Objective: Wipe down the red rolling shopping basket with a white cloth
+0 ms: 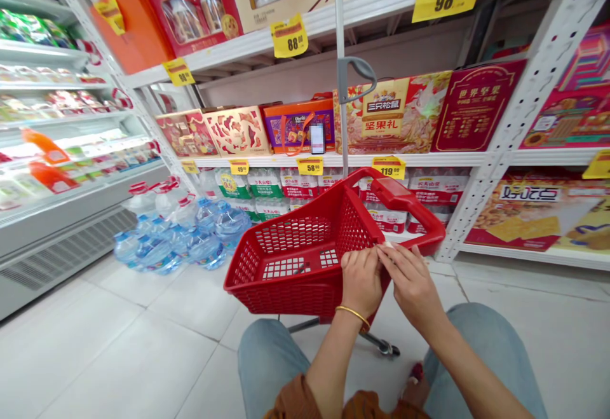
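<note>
A red plastic shopping cart point(290, 285) with perforated walls stands in front of my knees, its basket holding nothing large that I can see. My left hand point(361, 281), with a gold bangle at the wrist, curls its fingers over the near rim by the handle. Beside it, touching the same corner, my right hand point(410, 284) has its fingers drawn together. A small white bit point(389, 245) shows at those fingertips; what it is I cannot make out. The cart's looped red handle point(431, 225) rises just beyond my right hand.
White shelving point(457, 159) carries gift boxes point(395, 114) and packs of bottled water point(269, 189). A phone point(317, 138) stands on the middle shelf. Large water bottles point(204, 250) sit on the floor at left, near a refrigerated display point(57, 241). A vertical pole point(339, 25) rises behind the cart.
</note>
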`<state>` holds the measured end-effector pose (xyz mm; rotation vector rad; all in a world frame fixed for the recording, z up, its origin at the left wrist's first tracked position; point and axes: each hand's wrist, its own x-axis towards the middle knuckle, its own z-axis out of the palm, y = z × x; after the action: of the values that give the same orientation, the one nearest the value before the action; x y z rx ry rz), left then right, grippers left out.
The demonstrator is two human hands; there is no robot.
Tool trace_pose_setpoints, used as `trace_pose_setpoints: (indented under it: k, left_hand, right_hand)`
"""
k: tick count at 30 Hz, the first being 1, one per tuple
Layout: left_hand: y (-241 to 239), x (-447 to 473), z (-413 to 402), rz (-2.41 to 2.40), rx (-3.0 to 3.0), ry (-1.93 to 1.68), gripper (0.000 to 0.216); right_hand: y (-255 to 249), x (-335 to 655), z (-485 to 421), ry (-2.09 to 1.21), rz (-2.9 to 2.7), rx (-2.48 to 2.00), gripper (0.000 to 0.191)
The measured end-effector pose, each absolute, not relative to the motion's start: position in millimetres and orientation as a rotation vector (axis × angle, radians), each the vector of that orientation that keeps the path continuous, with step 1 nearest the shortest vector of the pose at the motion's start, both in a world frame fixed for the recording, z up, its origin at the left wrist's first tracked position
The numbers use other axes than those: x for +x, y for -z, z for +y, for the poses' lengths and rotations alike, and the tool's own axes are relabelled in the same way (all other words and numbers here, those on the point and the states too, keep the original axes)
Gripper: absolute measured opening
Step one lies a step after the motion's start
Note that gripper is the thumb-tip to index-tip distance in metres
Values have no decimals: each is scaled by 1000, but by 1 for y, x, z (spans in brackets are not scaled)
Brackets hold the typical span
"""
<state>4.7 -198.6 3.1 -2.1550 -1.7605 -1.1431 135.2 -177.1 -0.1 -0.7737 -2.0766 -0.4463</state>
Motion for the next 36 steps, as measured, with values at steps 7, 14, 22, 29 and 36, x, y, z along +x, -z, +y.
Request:
trace_pose_setpoints:
  k: [7, 14, 22, 29, 36]
  left_hand:
    - [-3, 1, -197, -1749, -2165, 1076, 27]
    - [-2, 0, -196, -1721, -2157, 1050, 31]
    - [-1, -1, -193, -1737, -2146, 1041, 33]
    - [-1, 0, -192, -1742, -2146, 1072, 33]
    - [-1, 4, -193, -1765, -2090, 1076, 30]
  right_hand:
    - [5, 139, -172, 467, -2081, -785, 49]
    - [1, 147, -169, 499, -2049, -806, 51]
    - [-3, 160, -162, 497, -2053, -845, 52]
    - [-14, 176, -153, 507, -1925, -891, 45]
    - [-8, 146, -167, 398, -2011, -784, 42]
